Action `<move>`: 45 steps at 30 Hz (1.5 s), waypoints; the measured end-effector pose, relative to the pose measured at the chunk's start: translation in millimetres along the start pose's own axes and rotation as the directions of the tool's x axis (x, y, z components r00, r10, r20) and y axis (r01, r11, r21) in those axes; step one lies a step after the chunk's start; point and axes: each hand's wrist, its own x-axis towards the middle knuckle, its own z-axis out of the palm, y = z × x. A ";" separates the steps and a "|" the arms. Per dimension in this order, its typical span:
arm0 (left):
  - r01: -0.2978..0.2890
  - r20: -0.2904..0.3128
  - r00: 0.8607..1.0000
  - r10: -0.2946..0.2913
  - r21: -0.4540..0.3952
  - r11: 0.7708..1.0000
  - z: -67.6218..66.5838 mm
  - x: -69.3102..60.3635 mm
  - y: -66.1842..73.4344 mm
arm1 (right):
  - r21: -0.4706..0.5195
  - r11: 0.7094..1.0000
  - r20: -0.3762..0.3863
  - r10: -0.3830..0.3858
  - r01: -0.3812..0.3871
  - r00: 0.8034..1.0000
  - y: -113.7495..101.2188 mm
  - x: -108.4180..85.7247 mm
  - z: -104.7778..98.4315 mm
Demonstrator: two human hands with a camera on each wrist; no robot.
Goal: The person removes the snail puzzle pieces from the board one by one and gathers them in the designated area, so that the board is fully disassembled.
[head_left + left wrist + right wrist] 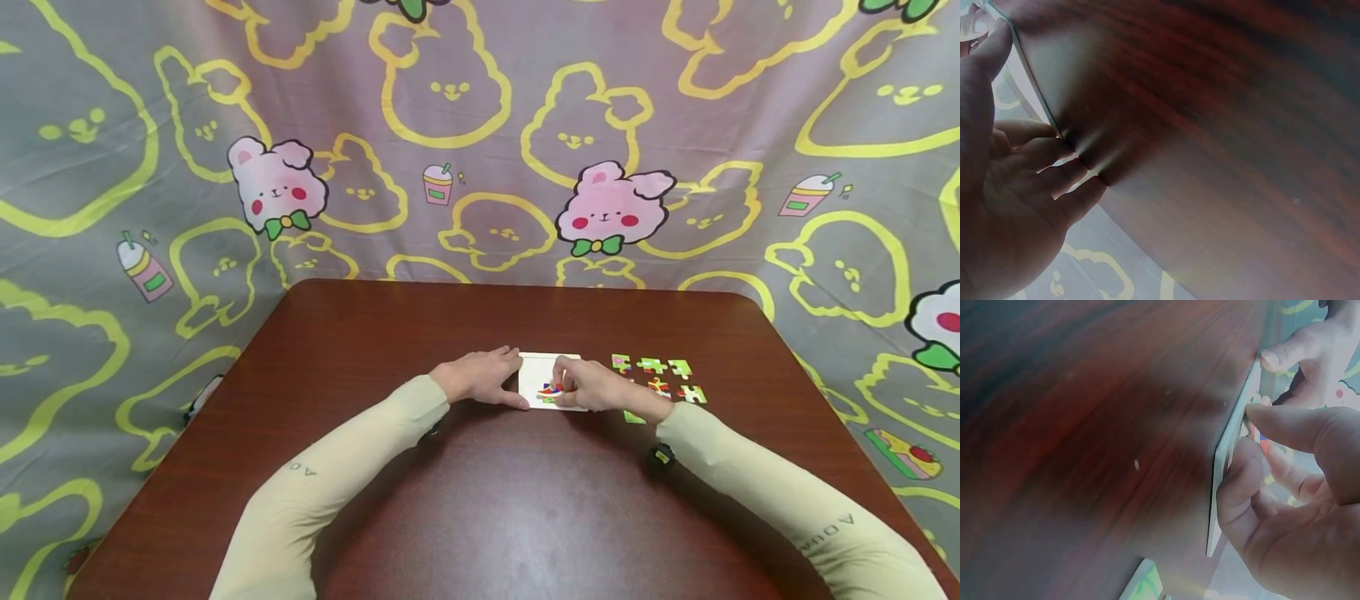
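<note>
A white puzzle board [534, 368] lies flat on the brown table. My left hand [483, 377] rests at its left edge, the thumb near the front corner and the other fingers stretched along the side; the left wrist view shows those fingertips on the table against the board's rim [1034, 94]. Over the board's front part, my right hand [597, 386] pinches a red, blue and yellow puzzle piece [551, 390] between thumb and fingers. The piece is low at the board's surface, partly hidden by the fingers. Whether another piece lies beneath it I cannot tell.
Several loose green jigsaw pieces [679, 367] lie in rough rows right of the board, some partly behind my right forearm. The table [480, 500] reaches back to a patterned curtain [480, 167] with rabbit drawings.
</note>
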 end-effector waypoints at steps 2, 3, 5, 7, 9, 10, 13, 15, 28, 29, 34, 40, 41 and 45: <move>0.002 0.006 1.000 -0.002 -0.003 1.000 0.0 0.4 0.0 | -0.007 1.000 -0.014 -0.013 0.013 1.000 0.1 -0.5 0.1; 0.004 0.010 1.000 -0.004 -0.003 1.000 0.0 0.6 -0.1 | -0.010 1.000 -0.023 -0.021 0.021 1.000 0.2 -0.6 0.1; 0.006 0.013 1.000 -0.006 0.000 1.000 0.3 1.1 -0.5 | -0.014 0.999 -0.036 -0.034 0.034 0.999 0.2 -0.8 -0.3; 0.008 0.013 1.000 -0.008 0.001 1.000 0.1 1.3 -0.4 | -0.005 0.999 -0.042 -0.044 0.044 0.998 -0.2 -1.2 -1.1; 0.009 0.013 1.000 -0.009 0.002 1.000 0.0 1.4 0.0 | 0.005 0.999 -0.045 -0.051 0.052 0.998 -0.9 -1.6 -2.2; 0.010 0.013 1.000 -0.010 0.003 1.000 0.1 1.3 0.1 | 0.012 0.999 -0.043 -0.052 0.052 0.998 -1.3 -2.0 -2.8; 0.015 0.014 1.000 -0.015 0.005 1.000 0.2 1.0 0.6 | 0.034 0.998 -0.043 -0.055 0.056 0.998 -2.2 -3.0 -4.2; 0.018 0.012 1.000 -0.018 0.005 1.000 0.3 0.7 0.6 | 0.047 0.997 -0.041 -0.057 0.059 0.998 -2.3 -4.0 -5.1; 0.012 0.010 1.000 -0.012 0.006 1.000 -1.3 -1.4 2.2 | 0.204 0.978 -0.023 -0.031 0.035 0.999 7.7 -17.4 -13.4; 0.012 0.010 1.000 -0.012 0.006 1.000 -1.3 -1.5 2.1 | 0.214 0.976 -0.019 -0.025 0.028 1.000 8.6 -19.0 -14.6; 0.009 0.013 1.000 -0.009 0.004 1.000 -0.4 -1.4 1.1 | 0.237 0.971 -0.027 -0.020 0.025 0.999 13.5 -27.7 -22.0; 0.003 0.007 1.000 -0.003 -0.007 1.000 -0.3 -1.7 0.2 | 0.282 0.957 -0.029 -0.062 0.067 0.998 24.5 -38.3 -30.7; 0.000 0.006 1.000 0.000 -0.010 1.000 -0.4 -2.0 0.3 | 0.293 0.954 -0.022 -0.069 0.072 0.997 26.9 -40.3 -32.2; -0.007 0.001 1.000 0.007 -0.018 1.000 -0.7 -1.8 0.3 | 0.307 0.949 0.013 -0.079 0.071 0.997 36.0 -49.4 -38.9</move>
